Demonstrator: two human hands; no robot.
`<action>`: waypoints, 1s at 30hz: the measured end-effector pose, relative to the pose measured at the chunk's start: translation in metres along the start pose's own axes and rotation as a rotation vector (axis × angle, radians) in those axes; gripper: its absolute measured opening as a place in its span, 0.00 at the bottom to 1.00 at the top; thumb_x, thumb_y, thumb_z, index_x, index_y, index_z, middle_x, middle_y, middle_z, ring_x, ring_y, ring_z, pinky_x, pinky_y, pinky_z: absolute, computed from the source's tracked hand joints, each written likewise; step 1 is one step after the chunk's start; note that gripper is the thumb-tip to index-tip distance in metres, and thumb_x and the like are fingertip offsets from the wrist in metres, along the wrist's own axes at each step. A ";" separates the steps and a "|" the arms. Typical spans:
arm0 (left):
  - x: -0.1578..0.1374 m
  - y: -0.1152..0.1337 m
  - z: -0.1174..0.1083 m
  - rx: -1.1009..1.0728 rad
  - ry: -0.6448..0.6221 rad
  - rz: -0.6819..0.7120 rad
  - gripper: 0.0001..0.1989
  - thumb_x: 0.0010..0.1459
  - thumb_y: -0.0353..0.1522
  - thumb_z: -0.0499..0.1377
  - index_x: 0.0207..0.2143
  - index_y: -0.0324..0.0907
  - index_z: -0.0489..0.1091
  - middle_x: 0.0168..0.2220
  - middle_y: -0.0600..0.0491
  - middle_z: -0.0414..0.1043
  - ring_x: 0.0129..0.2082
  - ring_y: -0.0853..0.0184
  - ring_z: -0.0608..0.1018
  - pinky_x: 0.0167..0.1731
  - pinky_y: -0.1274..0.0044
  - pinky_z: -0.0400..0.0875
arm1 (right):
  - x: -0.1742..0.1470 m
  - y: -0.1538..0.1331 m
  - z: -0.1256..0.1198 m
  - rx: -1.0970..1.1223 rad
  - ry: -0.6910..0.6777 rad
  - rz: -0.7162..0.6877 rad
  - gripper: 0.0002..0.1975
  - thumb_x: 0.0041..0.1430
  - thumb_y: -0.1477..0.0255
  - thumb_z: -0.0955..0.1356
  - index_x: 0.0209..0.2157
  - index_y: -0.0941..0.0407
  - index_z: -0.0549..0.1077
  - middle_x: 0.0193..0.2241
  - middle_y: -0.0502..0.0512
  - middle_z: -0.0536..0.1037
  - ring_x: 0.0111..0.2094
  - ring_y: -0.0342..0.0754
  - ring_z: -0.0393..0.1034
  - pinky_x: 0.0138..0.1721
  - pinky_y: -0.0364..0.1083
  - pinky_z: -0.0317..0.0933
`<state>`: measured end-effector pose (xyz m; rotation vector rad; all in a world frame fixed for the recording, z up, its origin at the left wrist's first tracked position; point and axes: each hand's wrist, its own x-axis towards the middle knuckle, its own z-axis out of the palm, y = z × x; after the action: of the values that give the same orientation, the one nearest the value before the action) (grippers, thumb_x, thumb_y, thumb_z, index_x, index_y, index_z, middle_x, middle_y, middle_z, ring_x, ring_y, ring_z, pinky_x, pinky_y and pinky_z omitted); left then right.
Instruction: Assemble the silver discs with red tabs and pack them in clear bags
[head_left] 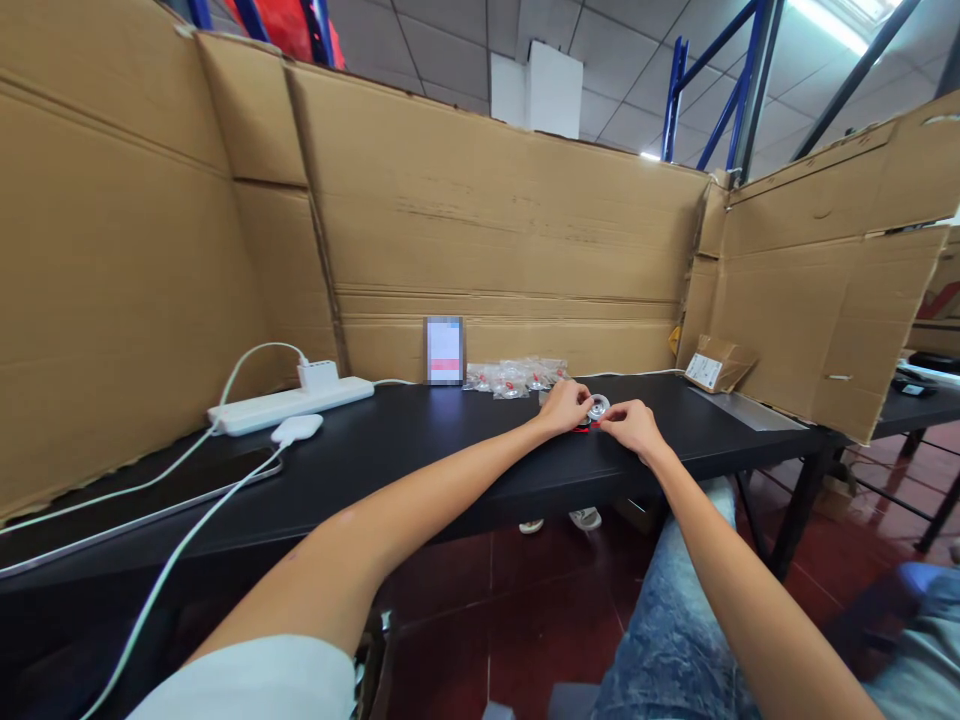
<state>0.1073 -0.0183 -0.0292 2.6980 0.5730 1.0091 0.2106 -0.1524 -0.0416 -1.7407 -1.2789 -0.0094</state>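
Between my two hands a small round silvery-clear thing [598, 407] shows above the black table, too small to name. Just below it lie bits of red and dark material [582, 429]. My left hand [566, 407] is closed at the round thing's left side, its fingertips bent down and partly hidden. On the other side my right hand [634, 427] pinches thumb and fingers together at the red bits; what it grips is too small to make out. Several clear plastic bags [510, 377] with small red pieces inside lie behind my left hand.
A tablet-like screen [445, 350] leans on the cardboard wall [510, 230]. To the left are a white power strip [292, 405], a white charging puck [297, 429] and trailing cables. A brown parcel [720, 364] and a clear sheet [746, 410] lie right, on the black table [420, 440].
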 end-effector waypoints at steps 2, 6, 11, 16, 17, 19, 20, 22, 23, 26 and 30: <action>0.001 -0.003 0.004 0.030 -0.007 0.005 0.10 0.55 0.34 0.58 0.28 0.39 0.77 0.29 0.47 0.76 0.35 0.60 0.74 0.40 0.72 0.66 | 0.001 0.000 0.000 -0.030 -0.025 -0.007 0.06 0.42 0.75 0.70 0.23 0.54 0.80 0.23 0.52 0.80 0.28 0.49 0.74 0.30 0.43 0.61; 0.000 -0.005 0.008 0.107 -0.037 0.021 0.11 0.55 0.35 0.58 0.27 0.39 0.77 0.30 0.45 0.75 0.38 0.58 0.74 0.43 0.71 0.65 | 0.001 -0.003 -0.001 -0.073 -0.065 -0.013 0.07 0.43 0.77 0.70 0.23 0.54 0.81 0.23 0.52 0.81 0.29 0.49 0.75 0.31 0.42 0.62; -0.002 -0.002 -0.003 0.160 -0.048 0.037 0.14 0.59 0.33 0.53 0.28 0.38 0.76 0.30 0.45 0.75 0.36 0.61 0.74 0.42 0.72 0.65 | 0.000 -0.005 -0.001 -0.112 -0.074 -0.041 0.06 0.45 0.76 0.70 0.24 0.54 0.81 0.24 0.51 0.80 0.30 0.48 0.74 0.33 0.42 0.61; -0.007 -0.007 -0.023 0.129 -0.198 0.099 0.09 0.53 0.35 0.57 0.26 0.41 0.75 0.25 0.49 0.74 0.29 0.64 0.74 0.35 0.76 0.65 | 0.001 -0.001 0.001 -0.113 -0.087 -0.110 0.05 0.46 0.75 0.70 0.25 0.54 0.80 0.22 0.50 0.79 0.27 0.47 0.72 0.30 0.42 0.60; -0.008 -0.009 -0.026 0.119 -0.230 0.111 0.08 0.51 0.36 0.58 0.26 0.42 0.75 0.25 0.50 0.74 0.29 0.64 0.74 0.34 0.77 0.64 | 0.002 -0.001 0.001 -0.113 -0.091 -0.118 0.05 0.46 0.75 0.70 0.25 0.54 0.80 0.22 0.50 0.79 0.26 0.46 0.72 0.29 0.42 0.60; -0.010 -0.012 -0.030 0.094 -0.262 0.137 0.08 0.48 0.37 0.60 0.26 0.42 0.75 0.26 0.50 0.74 0.29 0.63 0.74 0.32 0.77 0.63 | 0.002 0.000 0.002 -0.113 -0.101 -0.132 0.04 0.47 0.75 0.70 0.24 0.54 0.79 0.22 0.50 0.79 0.26 0.46 0.71 0.29 0.41 0.59; -0.009 -0.012 -0.031 0.079 -0.264 0.142 0.07 0.48 0.36 0.61 0.26 0.42 0.74 0.26 0.50 0.74 0.29 0.64 0.74 0.31 0.77 0.63 | 0.002 0.000 0.002 -0.114 -0.107 -0.138 0.04 0.47 0.75 0.70 0.24 0.54 0.79 0.22 0.49 0.78 0.26 0.45 0.71 0.30 0.41 0.59; -0.008 -0.012 -0.031 0.045 -0.249 0.138 0.06 0.46 0.34 0.62 0.27 0.41 0.73 0.26 0.51 0.73 0.29 0.64 0.74 0.30 0.78 0.62 | 0.002 0.001 0.004 -0.117 -0.102 -0.139 0.04 0.47 0.76 0.69 0.23 0.55 0.77 0.22 0.49 0.78 0.26 0.45 0.71 0.30 0.41 0.60; -0.007 -0.012 -0.031 0.030 -0.231 0.129 0.05 0.46 0.33 0.61 0.27 0.41 0.73 0.26 0.51 0.73 0.29 0.64 0.74 0.30 0.78 0.62 | 0.002 0.001 0.004 -0.107 -0.082 -0.132 0.04 0.48 0.76 0.69 0.23 0.55 0.75 0.22 0.50 0.78 0.26 0.45 0.71 0.30 0.41 0.60; -0.003 -0.008 -0.030 -0.009 -0.138 0.099 0.05 0.49 0.30 0.59 0.31 0.40 0.71 0.27 0.52 0.73 0.29 0.65 0.74 0.31 0.77 0.63 | 0.002 0.002 0.004 0.001 0.005 -0.092 0.04 0.53 0.75 0.66 0.26 0.56 0.72 0.22 0.51 0.79 0.25 0.45 0.72 0.30 0.41 0.62; -0.001 -0.001 -0.027 -0.162 -0.089 -0.047 0.05 0.52 0.29 0.58 0.34 0.39 0.68 0.24 0.53 0.73 0.23 0.68 0.74 0.26 0.78 0.64 | 0.000 0.001 0.001 0.129 0.066 -0.075 0.04 0.54 0.73 0.65 0.30 0.56 0.72 0.20 0.50 0.78 0.22 0.44 0.72 0.28 0.41 0.63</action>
<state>0.0884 -0.0161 -0.0106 2.5604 0.5121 0.8788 0.2106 -0.1513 -0.0424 -1.5698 -1.2682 -0.0265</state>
